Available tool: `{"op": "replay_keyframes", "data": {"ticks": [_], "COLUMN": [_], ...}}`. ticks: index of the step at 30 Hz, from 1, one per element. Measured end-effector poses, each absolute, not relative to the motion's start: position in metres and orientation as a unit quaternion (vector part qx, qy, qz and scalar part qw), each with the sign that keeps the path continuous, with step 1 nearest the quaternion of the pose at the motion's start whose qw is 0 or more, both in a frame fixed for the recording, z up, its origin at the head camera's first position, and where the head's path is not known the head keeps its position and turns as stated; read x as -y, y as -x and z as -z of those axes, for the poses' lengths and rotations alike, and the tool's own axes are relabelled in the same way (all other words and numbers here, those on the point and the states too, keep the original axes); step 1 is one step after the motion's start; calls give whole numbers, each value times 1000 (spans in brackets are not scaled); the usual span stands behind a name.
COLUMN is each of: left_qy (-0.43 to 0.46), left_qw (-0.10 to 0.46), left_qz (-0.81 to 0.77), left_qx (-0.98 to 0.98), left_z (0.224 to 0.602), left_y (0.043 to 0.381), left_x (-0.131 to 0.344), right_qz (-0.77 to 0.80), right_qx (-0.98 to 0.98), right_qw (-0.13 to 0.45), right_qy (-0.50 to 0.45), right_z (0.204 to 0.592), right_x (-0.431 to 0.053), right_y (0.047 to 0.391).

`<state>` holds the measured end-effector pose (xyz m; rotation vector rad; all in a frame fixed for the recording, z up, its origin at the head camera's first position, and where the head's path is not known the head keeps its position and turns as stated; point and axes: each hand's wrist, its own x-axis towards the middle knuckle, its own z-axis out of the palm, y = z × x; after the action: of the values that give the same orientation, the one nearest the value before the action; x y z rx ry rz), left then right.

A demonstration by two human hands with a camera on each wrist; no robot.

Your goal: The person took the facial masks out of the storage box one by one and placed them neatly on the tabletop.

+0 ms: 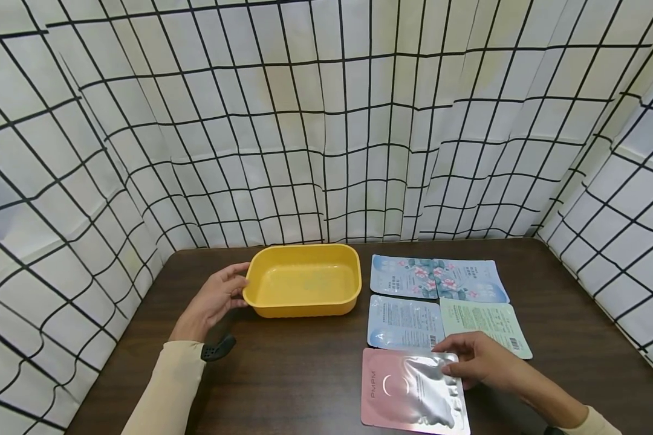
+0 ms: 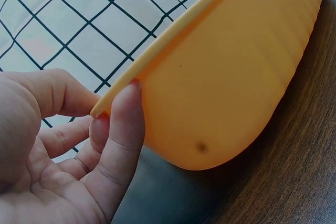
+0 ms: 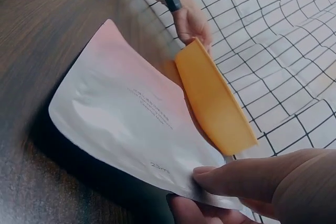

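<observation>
A yellow plastic basin (image 1: 305, 311) stands on the dark wooden table. My left hand (image 1: 219, 300) pinches its left rim; in the left wrist view the thumb and fingers (image 2: 126, 129) close on the rim's edge. Lower right, my right hand (image 1: 484, 362) grips a pink and silver face mask sachet (image 1: 392, 386) by its right edge. The right wrist view shows the thumb on top of the sachet (image 3: 121, 114) and fingers beneath, the sachet raised off the table at least on its near side. The basin's inside holds nothing visible.
Behind the sachet lie two blue flowered sachets (image 1: 402, 276), a blue sachet (image 1: 402, 320) with printed text and a green sachet (image 1: 484, 320), edges close together. A white curtain (image 1: 359, 133) with black grid lines surrounds the table's back and sides.
</observation>
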<state>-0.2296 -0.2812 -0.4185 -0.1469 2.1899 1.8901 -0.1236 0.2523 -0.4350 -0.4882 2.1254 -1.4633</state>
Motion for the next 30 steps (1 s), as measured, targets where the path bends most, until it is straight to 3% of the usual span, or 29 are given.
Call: {"op": "replay_keyframes", "data": {"ticks": [4, 11, 30], "left_qy": [50, 48, 67], "left_qw": [120, 119, 121], "left_qz": [-647, -651, -617], "left_qx": [-751, -749, -775], "left_z": [420, 421, 411], "left_y": [230, 230, 229], "left_x": [282, 283, 280], "right_qz": [524, 447, 360], "right_qx": [-791, -846, -902], "right_qw": [247, 177, 121], "right_qy": [198, 230, 206], "right_z": [435, 434, 409], "right_x": [-251, -248, -243], "right_y": [123, 123, 123]}}
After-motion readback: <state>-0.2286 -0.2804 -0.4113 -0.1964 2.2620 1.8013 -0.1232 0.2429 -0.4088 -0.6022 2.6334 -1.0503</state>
